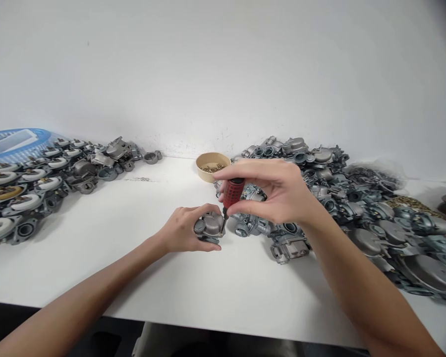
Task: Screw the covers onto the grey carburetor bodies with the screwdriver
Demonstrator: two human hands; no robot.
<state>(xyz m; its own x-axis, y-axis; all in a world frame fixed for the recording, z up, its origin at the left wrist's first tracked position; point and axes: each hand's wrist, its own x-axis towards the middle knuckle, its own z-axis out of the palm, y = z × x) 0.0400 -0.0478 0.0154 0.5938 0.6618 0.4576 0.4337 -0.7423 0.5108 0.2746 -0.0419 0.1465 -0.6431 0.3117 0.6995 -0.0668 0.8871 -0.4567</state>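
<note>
My left hand [186,229] is closed around a grey metal carburetor [212,224] at the middle of the table, its bowl side facing up. In my right hand [278,191] is a screwdriver [234,192] with a red and black handle, gripped between thumb and fingers. The screwdriver stands nearly upright, and its shaft reaches down to the right corner of the carburetor, where a small brass-coloured screw seems to sit. Part of the carburetor is hidden by my left fingers. Just right of it, more carburetors [290,248] lie below my right hand.
A round tan tub [212,168] of small brass-coloured screws stands behind my hands. Carburetors [357,208] are heaped along the right. On the left are rows of parts with white rings [26,203], loose bowls [85,186] and a blue basket [18,141]. A white wall [223,74] rises behind the table.
</note>
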